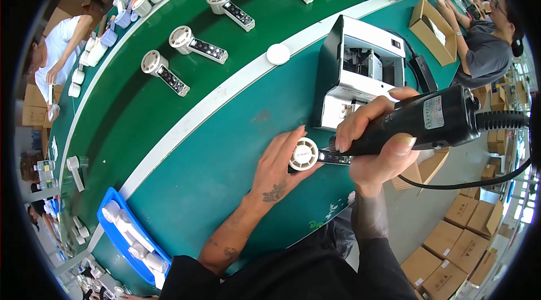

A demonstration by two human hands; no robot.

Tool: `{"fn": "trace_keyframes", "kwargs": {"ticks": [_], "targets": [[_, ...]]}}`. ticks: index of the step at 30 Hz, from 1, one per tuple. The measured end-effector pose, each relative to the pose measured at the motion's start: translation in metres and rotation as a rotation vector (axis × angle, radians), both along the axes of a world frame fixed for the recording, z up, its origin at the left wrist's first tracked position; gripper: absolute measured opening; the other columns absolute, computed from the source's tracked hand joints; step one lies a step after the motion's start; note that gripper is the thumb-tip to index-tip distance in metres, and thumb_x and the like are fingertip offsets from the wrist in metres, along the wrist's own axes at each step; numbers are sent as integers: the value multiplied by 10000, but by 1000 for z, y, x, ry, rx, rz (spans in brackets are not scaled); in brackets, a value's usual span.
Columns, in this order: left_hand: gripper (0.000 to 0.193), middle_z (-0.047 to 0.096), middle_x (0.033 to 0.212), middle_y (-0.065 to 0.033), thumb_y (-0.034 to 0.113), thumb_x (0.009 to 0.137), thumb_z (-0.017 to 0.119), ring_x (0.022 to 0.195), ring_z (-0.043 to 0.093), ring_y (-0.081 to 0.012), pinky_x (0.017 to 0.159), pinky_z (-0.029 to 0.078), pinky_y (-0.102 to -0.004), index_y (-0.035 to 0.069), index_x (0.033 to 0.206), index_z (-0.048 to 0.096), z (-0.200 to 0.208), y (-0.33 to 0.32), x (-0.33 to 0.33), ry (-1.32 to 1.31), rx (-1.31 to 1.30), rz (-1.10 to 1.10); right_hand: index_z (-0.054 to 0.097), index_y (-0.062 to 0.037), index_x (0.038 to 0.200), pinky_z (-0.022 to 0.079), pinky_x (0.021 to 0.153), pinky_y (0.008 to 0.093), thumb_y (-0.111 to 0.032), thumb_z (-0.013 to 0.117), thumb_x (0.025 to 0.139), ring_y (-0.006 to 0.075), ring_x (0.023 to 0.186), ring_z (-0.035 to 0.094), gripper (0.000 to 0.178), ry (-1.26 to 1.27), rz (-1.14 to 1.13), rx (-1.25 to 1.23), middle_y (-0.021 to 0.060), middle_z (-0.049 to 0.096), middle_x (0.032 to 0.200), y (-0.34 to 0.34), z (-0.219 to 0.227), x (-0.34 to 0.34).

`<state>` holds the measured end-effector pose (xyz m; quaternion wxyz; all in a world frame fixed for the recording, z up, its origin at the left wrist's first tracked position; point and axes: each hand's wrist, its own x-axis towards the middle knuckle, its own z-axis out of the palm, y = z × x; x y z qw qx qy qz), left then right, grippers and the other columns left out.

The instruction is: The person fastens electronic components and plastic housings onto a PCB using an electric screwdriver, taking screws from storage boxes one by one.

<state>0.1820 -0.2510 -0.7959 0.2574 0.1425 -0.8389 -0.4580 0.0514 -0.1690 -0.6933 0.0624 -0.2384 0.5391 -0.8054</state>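
While the small white handheld fan [309,155] is pinned flat near the front edge of the green workbench [225,153], just before the printer-like grey machine [360,72], it is steadied by the left hand [280,167], whose spread fingers press on its round head. The black electric screwdriver [420,122] is wrapped tightly by the right hand [375,142], its tip set on the fan's handle. The driver is best kept square to the handle and the fan held still, lest the bit slip.
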Motion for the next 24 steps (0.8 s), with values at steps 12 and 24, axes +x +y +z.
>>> {"fn": "trace_keyframes", "kwargs": {"ticks": [12,24], "targets": [[776,650,1262,-181,147,727,903,1133,643,-348,964,538,-411,-17,1390,534,-3,-2,-3,-22,23,-6,329,-74,1323,464,436,327,-744,659,841,188,464,515,889,-8,41,94,66,466,659,1,-4,-5],[779,646,1266,-186,153,732,901,1130,642,-352,952,544,-419,-19,1393,526,0,-6,-10,-31,1,-9,391,-79,1215,456,435,328,-667,745,825,195,470,516,789,54,101,68,76,494,651,-1,-13,-10]]}}
